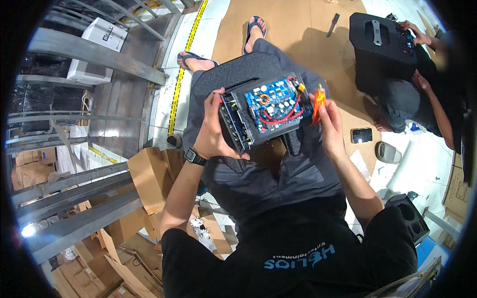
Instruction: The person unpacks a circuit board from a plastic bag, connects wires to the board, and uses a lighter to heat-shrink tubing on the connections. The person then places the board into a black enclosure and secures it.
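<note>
An amplifier module [273, 107], with a blue circuit board, red and black wires and a dark metal panel, is tilted over my lap. My left hand [216, 126] grips its panel side, thumb at the lower edge and fingers at the upper corner. At the module's right side, my right hand [329, 119] pinches an orange hand tool [319, 105]; its exact kind is unclear. Under the module, a black textured speaker cabinet [211, 82] rests across my thighs, its opening partly hidden.
To the right, another person's hand [416, 34] touches the knob panel of a black speaker [365, 54]. A phone [361, 135] and a grey oval object [387, 152] lie on the floor. Metal racks [94, 54] and cardboard boxes [149, 174] stand left; a dark-handled tool [333, 25] lies ahead.
</note>
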`<state>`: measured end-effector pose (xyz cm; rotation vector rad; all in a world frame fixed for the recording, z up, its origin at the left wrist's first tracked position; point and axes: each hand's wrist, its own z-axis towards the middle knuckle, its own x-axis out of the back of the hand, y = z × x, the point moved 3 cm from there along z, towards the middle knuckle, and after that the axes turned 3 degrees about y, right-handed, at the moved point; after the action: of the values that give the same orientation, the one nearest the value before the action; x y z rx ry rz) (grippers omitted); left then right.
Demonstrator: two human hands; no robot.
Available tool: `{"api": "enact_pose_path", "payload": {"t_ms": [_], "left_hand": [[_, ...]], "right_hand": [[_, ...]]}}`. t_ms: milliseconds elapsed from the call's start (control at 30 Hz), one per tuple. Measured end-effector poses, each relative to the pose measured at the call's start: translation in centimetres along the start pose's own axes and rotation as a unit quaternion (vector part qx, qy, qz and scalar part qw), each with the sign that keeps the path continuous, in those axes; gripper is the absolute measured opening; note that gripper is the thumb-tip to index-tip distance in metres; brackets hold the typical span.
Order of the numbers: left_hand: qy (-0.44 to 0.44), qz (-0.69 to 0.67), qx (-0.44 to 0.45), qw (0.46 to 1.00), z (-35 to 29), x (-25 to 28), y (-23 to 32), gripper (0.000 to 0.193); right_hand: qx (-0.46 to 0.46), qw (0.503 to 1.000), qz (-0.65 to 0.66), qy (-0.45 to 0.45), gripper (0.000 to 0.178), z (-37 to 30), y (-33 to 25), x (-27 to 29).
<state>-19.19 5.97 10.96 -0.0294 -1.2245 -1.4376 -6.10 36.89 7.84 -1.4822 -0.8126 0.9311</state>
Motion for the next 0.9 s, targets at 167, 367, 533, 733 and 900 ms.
{"api": "enact_pose_path", "payload": {"t_ms": [167, 367, 533, 733, 900], "left_hand": [[0.112, 0.012, -0.047, 0.993, -1.5, -0.7, -0.6, 0.158], [0.156, -0.017, -0.051, 0.986, -3.0, -2.5, -1.9, 0.155], [0.158, 0.005, -0.065, 0.985, -3.1, -2.5, -1.0, 0.153], [0.166, 0.024, -0.060, 0.984, -3.2, -2.6, 0.5, 0.155], [0.130, 0.044, 0.004, 0.991, -4.6, -2.9, 0.5, 0.170]], "right_hand": [[-0.011, 0.999, -0.036, -0.034, 0.021, 3.4, -0.2, -1.5], [0.064, 0.992, -0.108, 0.029, 0.022, -2.2, -0.9, 0.0], [0.026, 1.000, 0.007, -0.007, 0.026, -6.1, 0.9, -1.5], [0.034, 0.998, 0.009, 0.044, 0.027, 0.7, 3.1, 0.2], [-0.010, 0.999, -0.033, 0.009, 0.025, -0.3, 3.6, 0.5]]}}
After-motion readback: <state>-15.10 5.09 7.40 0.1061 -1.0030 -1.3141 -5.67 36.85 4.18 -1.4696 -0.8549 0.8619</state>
